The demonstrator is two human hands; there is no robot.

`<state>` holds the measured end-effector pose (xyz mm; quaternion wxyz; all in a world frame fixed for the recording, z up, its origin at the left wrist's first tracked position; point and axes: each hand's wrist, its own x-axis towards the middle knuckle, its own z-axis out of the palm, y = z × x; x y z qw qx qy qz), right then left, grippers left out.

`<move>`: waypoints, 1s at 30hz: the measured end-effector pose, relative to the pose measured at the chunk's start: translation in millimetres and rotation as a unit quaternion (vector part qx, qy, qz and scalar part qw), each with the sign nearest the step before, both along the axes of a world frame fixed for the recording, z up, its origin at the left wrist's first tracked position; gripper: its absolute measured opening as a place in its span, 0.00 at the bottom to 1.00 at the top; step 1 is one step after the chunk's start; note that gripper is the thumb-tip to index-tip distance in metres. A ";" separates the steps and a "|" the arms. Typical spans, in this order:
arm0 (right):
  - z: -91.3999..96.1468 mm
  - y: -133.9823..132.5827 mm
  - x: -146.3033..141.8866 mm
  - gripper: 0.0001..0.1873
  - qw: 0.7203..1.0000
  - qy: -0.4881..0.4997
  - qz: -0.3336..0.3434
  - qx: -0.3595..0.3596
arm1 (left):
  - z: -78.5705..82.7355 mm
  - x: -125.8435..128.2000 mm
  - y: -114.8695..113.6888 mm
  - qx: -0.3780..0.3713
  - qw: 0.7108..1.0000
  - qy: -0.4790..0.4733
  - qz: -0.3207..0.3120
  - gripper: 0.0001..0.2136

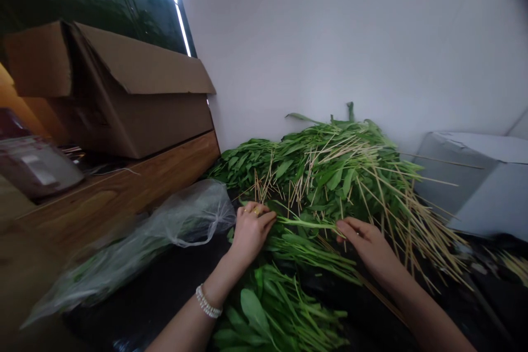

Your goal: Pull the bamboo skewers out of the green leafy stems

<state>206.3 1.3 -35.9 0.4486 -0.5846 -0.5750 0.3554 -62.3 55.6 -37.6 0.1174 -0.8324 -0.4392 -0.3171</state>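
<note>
Between my two hands stretches a green leafy stem (307,223). My left hand (252,226), with rings and a beaded bracelet (208,301) on its wrist, is closed on the stem's left part. The fingers of my right hand (358,232) pinch its right end. Just below lie loose bundles of cut greens (313,253), their stems pointing right. Another leafy bunch (264,308) rests nearer to me. Behind my hands rises a large heap of greens (289,162), with many thin wooden sticks (396,198) among and beside the leaves.
To the left, a clear plastic bag (173,225) with greens inside lies on black plastic sheeting (152,291). An open cardboard box (152,115) stands on a wooden ledge (124,190) beside a whitish container (41,162). A white box (474,176) sits at right, by the wall (330,38).
</note>
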 end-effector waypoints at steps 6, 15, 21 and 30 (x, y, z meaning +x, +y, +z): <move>9.3 -4.2 -7.6 0.22 1.000 0.005 -0.004 0.018 | 3.5 -1.2 -1.5 0.019 1.000 -0.006 -0.014 0.06; -12.3 5.3 -1.8 0.22 1.000 0.026 0.002 -0.006 | -2.3 -12.4 14.3 -0.033 0.963 -0.261 0.053 0.06; -19.2 10.8 10.7 0.22 0.998 0.059 -0.023 -0.009 | 7.4 -37.2 25.5 0.017 0.877 -0.468 0.110 0.08; -11.6 8.0 3.4 0.23 0.999 0.044 -0.022 -0.018 | 8.6 -7.6 -4.5 -0.059 0.979 -0.176 -0.085 0.07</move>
